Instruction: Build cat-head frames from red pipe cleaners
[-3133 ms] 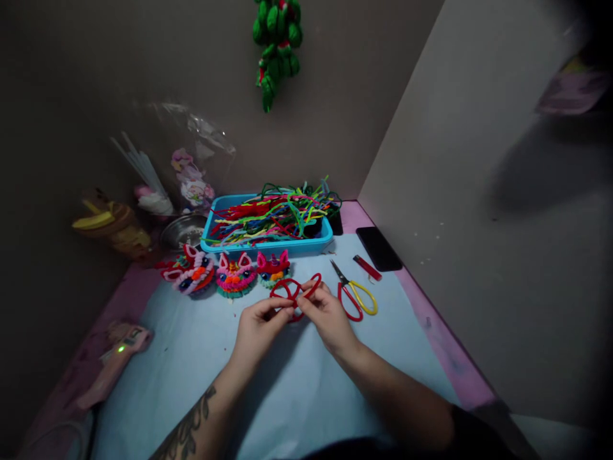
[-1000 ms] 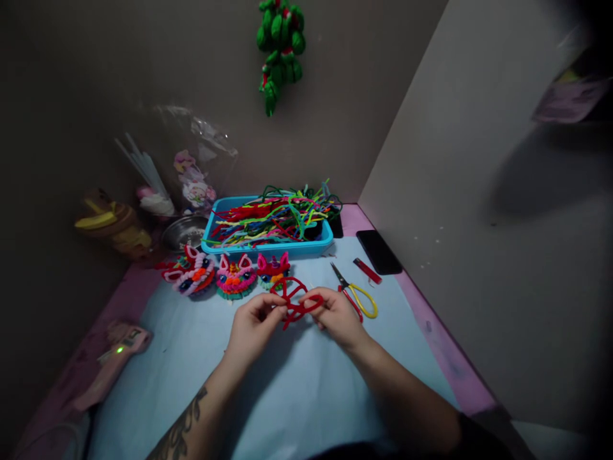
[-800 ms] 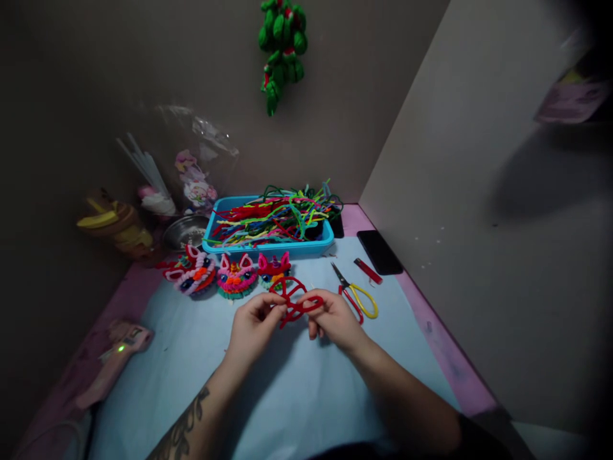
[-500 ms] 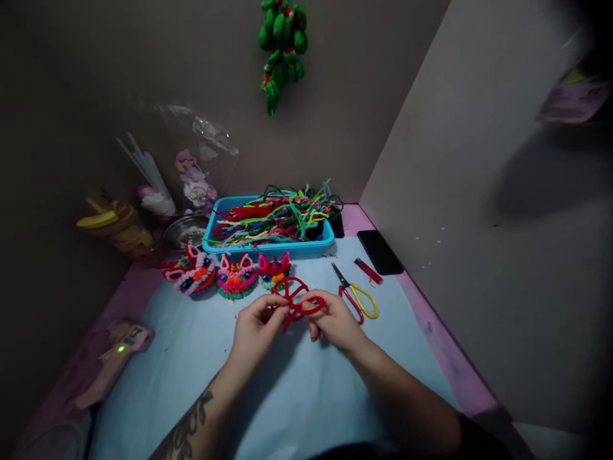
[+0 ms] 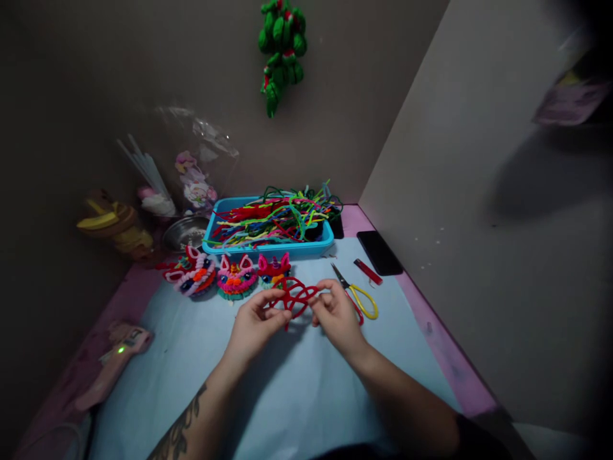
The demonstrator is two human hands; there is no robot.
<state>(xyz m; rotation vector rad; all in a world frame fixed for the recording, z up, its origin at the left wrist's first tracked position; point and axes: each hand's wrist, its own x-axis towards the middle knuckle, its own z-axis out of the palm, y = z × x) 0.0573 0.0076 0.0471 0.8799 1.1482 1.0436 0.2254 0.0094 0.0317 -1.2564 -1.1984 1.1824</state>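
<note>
Between my hands, above the blue-covered table, is a red pipe cleaner shape (image 5: 297, 298) bent into several crossing loops. My left hand (image 5: 257, 321) pinches its left side between thumb and fingers. At the opposite side, my right hand (image 5: 337, 316) grips the end of a loop with thumb and forefinger. Just behind the shape stand three small lion-head figures made of coloured pipe cleaners: a large one (image 5: 194, 275), a pink one (image 5: 236, 277) and a smaller one (image 5: 274, 269) partly hidden by the red loops. Scissors (image 5: 364, 301) with one yellow and one red handle lie beyond my right hand.
A blue basket (image 5: 268, 250) full of coloured pipe cleaners stands at the back. To the right lie a red lighter (image 5: 368, 271) and a black phone (image 5: 380, 252). A metal bowl (image 5: 184, 234) and a pink glue gun (image 5: 115, 364) are on the left. Green crocheted pieces (image 5: 281, 54) hang above.
My right hand has shifted slightly right and up, now holding the loop's outer end. The red loops are more spread and flatter, their crossings clearer. My left hand stays nearly in place.
</note>
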